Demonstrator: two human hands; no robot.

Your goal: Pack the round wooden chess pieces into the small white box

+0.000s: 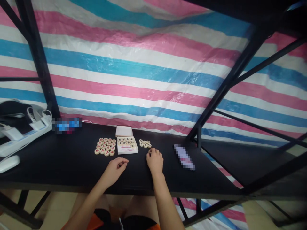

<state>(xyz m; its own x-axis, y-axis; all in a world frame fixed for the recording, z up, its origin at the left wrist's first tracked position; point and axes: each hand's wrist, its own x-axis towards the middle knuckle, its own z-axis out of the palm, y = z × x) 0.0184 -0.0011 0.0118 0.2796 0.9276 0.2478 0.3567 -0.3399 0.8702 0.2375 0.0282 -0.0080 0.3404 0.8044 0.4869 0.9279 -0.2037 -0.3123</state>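
My right hand (155,161) is closed over a Chinese chess piece at its fingertips, mostly hidden by the fingers. Just beyond it lies a small group of black-marked chess pieces (145,143). My left hand (117,168) rests on the table in front of the white box, fingers curled together with nothing visible in them. Inside the open white box (128,151), rows of black-marked pieces (126,141) fill the far part, while the near part shows pinkish marks. Left of the box, red-marked pieces (106,146) are set in rows, face up.
Behind the box lies its white lid (124,131). A power strip (26,137) with plugs and a white mouse-like object (9,164) sit at the left. Blurred items lie at the back left and at the right (184,157). Black metal posts (216,92) frame the table (72,166).
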